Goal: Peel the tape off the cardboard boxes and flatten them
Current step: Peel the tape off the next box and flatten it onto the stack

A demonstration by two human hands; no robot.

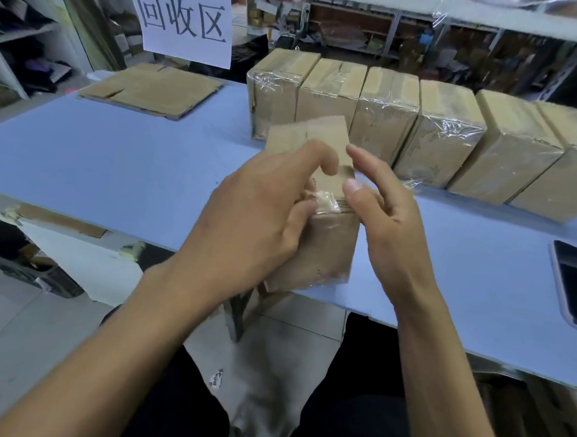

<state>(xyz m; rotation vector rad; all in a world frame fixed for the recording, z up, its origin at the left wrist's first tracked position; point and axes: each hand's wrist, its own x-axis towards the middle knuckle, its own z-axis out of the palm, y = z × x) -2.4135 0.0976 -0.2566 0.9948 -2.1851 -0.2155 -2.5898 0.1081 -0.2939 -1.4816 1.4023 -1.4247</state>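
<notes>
You're holding the small cardboard box (325,251) above the near edge of the blue table (115,160), your left hand (257,209) curling round its left side. Your right hand (379,207) is pinching the clear tape (328,200) at its top, other fingers spread loosely. Six taped boxes (437,136) are lining up behind, flattened cardboard (153,88) lying far left.

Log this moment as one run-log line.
left hand grips held box | right hand pinching at tape | six taped boxes waiting | flattened cardboard far left
</notes>
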